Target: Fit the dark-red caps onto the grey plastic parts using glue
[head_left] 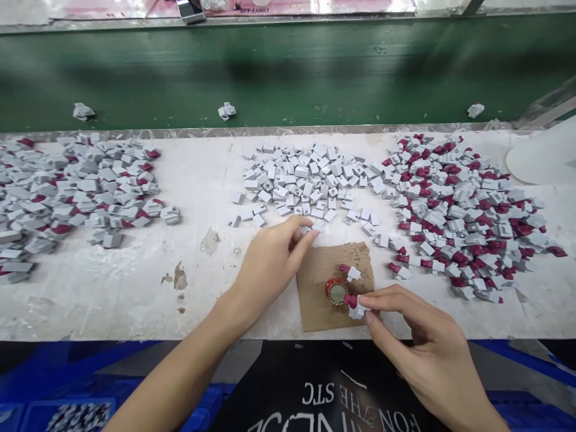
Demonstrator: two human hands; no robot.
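Note:
My left hand (274,255) reaches to the near edge of a heap of small grey plastic blocks (301,174). Its thumb and forefinger close around one grey block (314,227). Pinched between the thumb and fingers of my right hand (418,342) is a grey and maroon plastic piece (356,305), held at the rim of a bottle cap (336,291) with something pale inside. The cap rests on a square of brown cardboard (315,312). Another grey and maroon piece (350,272) lies on the cardboard just behind the cap.
Piles of grey and maroon pieces lie at the right (472,216) and left (81,192) of the white tabletop (135,300). A green conveyor belt (288,78) along the back carries three grey pieces. A white round object (544,153) stands far right. Blue bins (67,414) sit below.

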